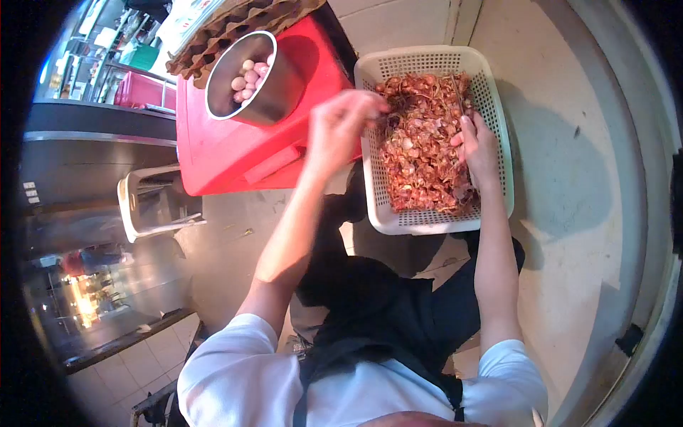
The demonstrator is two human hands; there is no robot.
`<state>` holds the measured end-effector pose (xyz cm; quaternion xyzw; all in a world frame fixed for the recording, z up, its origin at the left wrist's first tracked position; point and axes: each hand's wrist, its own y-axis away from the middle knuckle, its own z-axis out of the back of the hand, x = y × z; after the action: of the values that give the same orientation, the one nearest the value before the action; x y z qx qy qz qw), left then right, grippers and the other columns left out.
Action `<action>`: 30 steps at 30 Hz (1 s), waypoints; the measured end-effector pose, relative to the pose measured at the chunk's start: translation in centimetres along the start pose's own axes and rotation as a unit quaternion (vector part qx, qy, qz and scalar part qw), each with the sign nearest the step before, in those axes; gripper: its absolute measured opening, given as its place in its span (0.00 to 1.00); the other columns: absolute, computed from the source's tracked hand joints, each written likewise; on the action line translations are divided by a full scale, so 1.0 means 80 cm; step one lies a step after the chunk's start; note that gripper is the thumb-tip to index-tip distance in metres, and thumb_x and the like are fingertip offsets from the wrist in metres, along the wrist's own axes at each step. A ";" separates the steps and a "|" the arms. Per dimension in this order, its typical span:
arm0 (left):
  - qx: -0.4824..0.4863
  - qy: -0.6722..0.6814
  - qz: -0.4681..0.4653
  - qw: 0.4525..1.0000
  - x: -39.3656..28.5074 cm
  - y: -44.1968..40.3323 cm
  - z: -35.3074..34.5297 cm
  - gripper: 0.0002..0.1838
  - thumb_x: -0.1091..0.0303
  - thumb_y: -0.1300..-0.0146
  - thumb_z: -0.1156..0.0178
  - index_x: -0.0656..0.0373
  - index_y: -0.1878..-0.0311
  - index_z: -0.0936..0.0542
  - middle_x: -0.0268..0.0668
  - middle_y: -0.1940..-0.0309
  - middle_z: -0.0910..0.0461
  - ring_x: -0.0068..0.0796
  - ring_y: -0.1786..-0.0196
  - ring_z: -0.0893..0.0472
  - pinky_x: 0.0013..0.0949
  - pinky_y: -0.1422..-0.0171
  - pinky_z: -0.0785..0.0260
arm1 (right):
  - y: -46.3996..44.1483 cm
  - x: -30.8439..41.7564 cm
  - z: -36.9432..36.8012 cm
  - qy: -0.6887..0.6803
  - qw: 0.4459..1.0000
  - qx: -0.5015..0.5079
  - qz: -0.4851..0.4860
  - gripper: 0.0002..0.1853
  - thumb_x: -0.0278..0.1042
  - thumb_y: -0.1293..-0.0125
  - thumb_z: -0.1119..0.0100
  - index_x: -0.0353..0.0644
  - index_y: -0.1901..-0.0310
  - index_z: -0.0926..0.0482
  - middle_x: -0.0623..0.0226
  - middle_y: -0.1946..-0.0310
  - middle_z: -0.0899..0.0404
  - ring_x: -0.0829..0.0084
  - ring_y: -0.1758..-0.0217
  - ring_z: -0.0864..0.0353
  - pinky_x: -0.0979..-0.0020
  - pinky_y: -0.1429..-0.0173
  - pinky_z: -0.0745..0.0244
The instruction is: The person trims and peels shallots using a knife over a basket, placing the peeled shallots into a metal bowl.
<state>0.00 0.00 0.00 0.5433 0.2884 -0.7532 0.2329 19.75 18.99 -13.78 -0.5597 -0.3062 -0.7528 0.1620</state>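
My left hand is over the left rim of a white perforated plastic basket. Motion blurs its fingers, so whether it holds anything cannot be made out. Reddish-brown shallots with papery skins and roots fill much of the basket. On the right side, my right hand is closed around what looks like a small knife, its thin blade pointing away over the shallots. A metal bowl to the left contains several pale pink, peeled shallots.
Under the bowl is a red plastic container with a flat top. Brown egg trays lie behind the bowl. A pale wall runs along the right. A white plastic stool stands at left, near a metal counter.
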 end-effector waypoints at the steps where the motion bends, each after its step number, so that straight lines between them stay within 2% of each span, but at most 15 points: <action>1: 0.003 0.009 0.003 1.000 0.004 0.001 -0.006 0.12 0.64 0.29 0.45 0.63 0.59 0.17 0.33 0.70 0.19 0.22 0.69 0.22 0.24 0.61 0.28 | -0.001 0.005 0.006 -0.033 0.999 0.026 -0.011 0.24 0.46 0.25 0.53 0.43 0.33 0.37 0.67 0.73 0.22 0.82 0.84 0.31 0.79 0.82 0.37; 2: -0.047 -0.017 -0.026 0.998 0.010 -0.007 0.024 0.14 0.63 0.28 0.47 0.64 0.59 0.17 0.32 0.69 0.19 0.18 0.68 0.22 0.22 0.63 0.29 | 0.000 0.008 0.012 -0.066 0.996 0.049 -0.025 0.23 0.45 0.24 0.54 0.42 0.34 0.35 0.67 0.73 0.22 0.83 0.84 0.31 0.79 0.82 0.38; 4: -0.115 -0.148 -0.159 0.969 -0.077 -0.024 0.111 0.15 0.62 0.27 0.47 0.65 0.57 0.17 0.33 0.67 0.16 0.14 0.65 0.21 0.21 0.63 0.30 | 0.023 0.032 -0.016 -0.226 0.968 0.110 -0.021 0.27 0.43 0.25 0.52 0.39 0.31 0.39 0.69 0.76 0.22 0.81 0.82 0.29 0.78 0.79 0.34; 5: -0.133 -0.153 -0.132 0.970 -0.074 -0.031 0.124 0.15 0.63 0.27 0.47 0.65 0.55 0.17 0.34 0.66 0.15 0.16 0.63 0.19 0.24 0.61 0.28 | 0.028 0.041 -0.010 -0.265 0.954 0.134 -0.032 0.29 0.42 0.26 0.51 0.37 0.29 0.42 0.70 0.78 0.22 0.81 0.80 0.28 0.77 0.77 0.32; 7: -0.102 -0.417 -0.116 0.896 -0.054 -0.050 0.157 0.15 0.63 0.31 0.43 0.62 0.47 0.19 0.43 0.59 0.15 0.35 0.57 0.16 0.33 0.52 0.26 | 0.035 0.029 -0.012 -0.071 0.994 0.055 0.070 0.31 0.40 0.28 0.49 0.36 0.29 0.43 0.66 0.75 0.20 0.77 0.76 0.23 0.73 0.71 0.27; 9: -0.079 -0.526 -0.219 0.818 -0.046 -0.051 0.166 0.17 0.63 0.33 0.41 0.58 0.43 0.21 0.46 0.50 0.18 0.37 0.51 0.18 0.37 0.51 0.26 | 0.040 0.020 -0.019 0.075 0.981 0.014 0.176 0.35 0.37 0.33 0.44 0.37 0.28 0.46 0.52 0.63 0.16 0.55 0.64 0.15 0.58 0.56 0.23; 12: -0.110 -0.372 -0.138 0.911 -0.065 -0.024 0.111 0.17 0.66 0.31 0.43 0.62 0.43 0.22 0.38 0.52 0.18 0.27 0.47 0.21 0.32 0.47 0.27 | 0.050 0.023 -0.022 0.095 0.965 -0.016 0.242 0.37 0.34 0.36 0.41 0.41 0.28 0.47 0.49 0.59 0.17 0.49 0.58 0.16 0.55 0.54 0.24; 15: 0.034 -0.195 -0.081 0.977 -0.036 0.000 0.044 0.14 0.66 0.30 0.44 0.64 0.48 0.21 0.35 0.57 0.18 0.21 0.58 0.20 0.26 0.56 0.27 | 0.053 0.025 -0.026 0.065 0.967 -0.014 0.248 0.38 0.33 0.37 0.39 0.43 0.28 0.47 0.48 0.59 0.17 0.48 0.57 0.17 0.54 0.52 0.24; 17: 0.169 -0.248 0.011 0.954 -0.011 0.014 -0.010 0.13 0.67 0.30 0.44 0.64 0.49 0.21 0.32 0.61 0.19 0.20 0.62 0.22 0.25 0.59 0.28 | 0.053 0.025 -0.027 0.059 0.965 -0.022 0.253 0.39 0.32 0.37 0.38 0.44 0.28 0.47 0.48 0.58 0.17 0.48 0.56 0.17 0.54 0.52 0.24; 19: 0.256 -0.186 0.063 0.947 0.029 0.017 -0.050 0.13 0.64 0.30 0.43 0.66 0.52 0.20 0.31 0.66 0.20 0.20 0.64 0.23 0.27 0.62 0.29 | 0.061 0.039 -0.023 0.026 0.968 -0.002 0.250 0.39 0.31 0.38 0.37 0.44 0.28 0.47 0.51 0.62 0.17 0.51 0.58 0.16 0.58 0.54 0.23; 21: 0.271 -0.012 0.114 0.956 0.063 0.013 -0.078 0.15 0.61 0.30 0.42 0.67 0.57 0.19 0.31 0.70 0.20 0.19 0.69 0.23 0.26 0.64 0.30 | 0.065 0.046 -0.023 0.010 0.967 0.008 0.256 0.39 0.23 0.38 0.40 0.42 0.27 0.47 0.57 0.67 0.19 0.68 0.61 0.18 0.68 0.51 0.25; 22: 0.264 0.018 0.109 0.958 0.072 0.012 -0.087 0.16 0.59 0.29 0.43 0.65 0.59 0.19 0.29 0.73 0.21 0.14 0.73 0.27 0.22 0.70 0.35 | 0.064 0.050 -0.020 0.020 0.969 0.019 0.247 0.39 0.23 0.38 0.40 0.42 0.27 0.47 0.57 0.68 0.19 0.68 0.61 0.18 0.68 0.52 0.25; 27: 0.177 0.064 0.140 0.972 0.084 0.009 -0.102 0.14 0.60 0.30 0.42 0.61 0.65 0.19 0.25 0.78 0.23 0.10 0.77 0.31 0.19 0.75 0.42 | 0.057 0.039 -0.027 0.070 0.963 0.026 0.258 0.40 0.24 0.38 0.38 0.42 0.27 0.49 0.57 0.69 0.20 0.69 0.64 0.18 0.69 0.54 0.25; 28: 0.160 0.066 0.137 0.975 0.091 0.009 -0.104 0.13 0.61 0.30 0.41 0.61 0.66 0.19 0.25 0.78 0.23 0.10 0.78 0.31 0.19 0.76 0.42 | 0.054 0.032 -0.033 0.024 0.966 0.014 0.255 0.36 0.33 0.40 0.33 0.40 0.32 0.40 0.53 0.67 0.18 0.53 0.66 0.17 0.59 0.63 0.24; 30: 0.132 0.107 0.171 0.971 0.096 0.015 -0.105 0.12 0.64 0.32 0.40 0.61 0.68 0.18 0.26 0.78 0.22 0.10 0.79 0.31 0.19 0.77 0.43 | 0.049 0.022 -0.035 0.089 0.964 -0.009 0.251 0.26 0.31 0.38 0.34 0.38 0.40 0.32 0.54 0.65 0.17 0.59 0.64 0.15 0.64 0.60 0.23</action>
<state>4.24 4.65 -9.57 0.6880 0.1126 -0.6710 0.2526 19.37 14.36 -11.51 -0.5509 -0.1333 -0.7377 0.3667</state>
